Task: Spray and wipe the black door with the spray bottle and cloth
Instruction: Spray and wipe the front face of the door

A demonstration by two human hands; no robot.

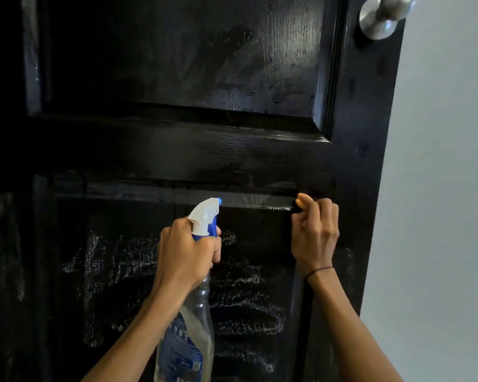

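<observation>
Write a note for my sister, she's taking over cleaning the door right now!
Left hand grips the spray bottle, nozzle toward the black door.
Right hand is curled at the lower panel's top right corner; a small orange thing shows at its fingertips, the cloth can't be made out.
Done: spray streaks cover the lower panel; the upper panel looks smeared wet.
Left: wipe the lower panel.

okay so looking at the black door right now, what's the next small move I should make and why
Probably wipe down across the lower panel of the black wood-grain door. White spray streaks cover that panel, while your right hand is curled up at its top right corner. Your left hand grips the clear spray bottle with the white and blue trigger.
</observation>
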